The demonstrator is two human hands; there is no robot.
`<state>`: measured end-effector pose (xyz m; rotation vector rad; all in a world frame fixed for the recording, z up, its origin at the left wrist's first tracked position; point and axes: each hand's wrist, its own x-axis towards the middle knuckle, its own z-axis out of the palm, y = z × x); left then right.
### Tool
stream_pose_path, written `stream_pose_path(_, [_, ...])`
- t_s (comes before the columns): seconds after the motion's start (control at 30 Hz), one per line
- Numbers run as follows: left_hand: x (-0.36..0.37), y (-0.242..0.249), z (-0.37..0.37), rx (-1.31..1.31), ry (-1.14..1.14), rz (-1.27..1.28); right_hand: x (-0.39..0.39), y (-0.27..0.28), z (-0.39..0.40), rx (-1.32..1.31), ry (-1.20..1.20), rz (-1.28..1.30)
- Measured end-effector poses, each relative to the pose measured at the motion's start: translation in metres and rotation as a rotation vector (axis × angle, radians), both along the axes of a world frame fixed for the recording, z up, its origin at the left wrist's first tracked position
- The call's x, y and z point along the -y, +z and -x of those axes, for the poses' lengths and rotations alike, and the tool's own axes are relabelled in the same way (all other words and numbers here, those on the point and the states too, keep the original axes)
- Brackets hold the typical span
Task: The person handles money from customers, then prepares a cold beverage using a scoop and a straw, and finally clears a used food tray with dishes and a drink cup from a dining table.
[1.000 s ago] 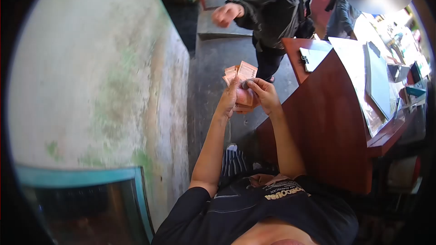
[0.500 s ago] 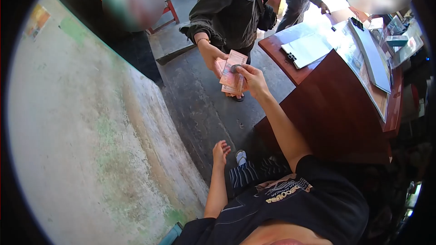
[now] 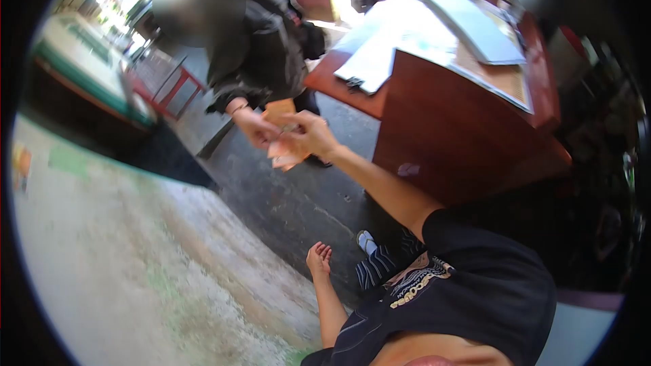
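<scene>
Strong daylight from the top burns out the flat white papers (image 3: 369, 66) on the reddish-brown wooden desk (image 3: 461, 139); the lower right is dim. Blur softens the orange paper banknotes (image 3: 279, 108). Wide-lens distortion bends straight edges within black corners.

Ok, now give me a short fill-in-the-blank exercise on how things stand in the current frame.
The wearer's ____ hand and another person's hand are both on the orange banknotes.
The wearer's left hand holds ____.
The mottled wall is on the wearer's ____ side, with the desk opposite.

Missing words: right; nothing; left.
</scene>
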<state>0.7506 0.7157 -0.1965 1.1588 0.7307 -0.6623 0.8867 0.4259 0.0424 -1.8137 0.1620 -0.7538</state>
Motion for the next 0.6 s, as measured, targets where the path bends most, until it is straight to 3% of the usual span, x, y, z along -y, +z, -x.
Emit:
stream_pose_path(0.13, [0.012,-0.001,-0.002,-0.002,-0.064,0.033,-0.001,0.006,0.016,0.134,-0.092,0.153])
stream_pose_path(0.23, [0.027,-0.009,0.005,-0.003,-0.183,-0.042,-0.016,0.043,0.082,0.172,-0.166,0.192])
stream_pose_path(0.33, [0.042,-0.047,0.028,-0.059,-0.515,-0.158,-0.037,0.062,0.193,0.249,0.181,0.183])
stream_pose_path(0.4, [0.067,-0.07,0.058,-0.025,-0.857,-0.248,-0.038,0.041,0.266,0.145,0.645,0.068])
stream_pose_path(0.47, [0.106,-0.085,0.101,0.132,-1.305,-0.328,-0.012,0.015,0.332,0.024,0.947,0.029])
stream_pose_path(0.53, [0.16,-0.101,0.154,0.504,-1.759,-0.259,0.032,-0.025,0.39,-0.148,0.951,0.095])
stream_pose_path(0.6, [0.218,-0.106,0.213,0.87,-2.006,-0.123,0.093,-0.031,0.455,-0.343,0.717,0.061])
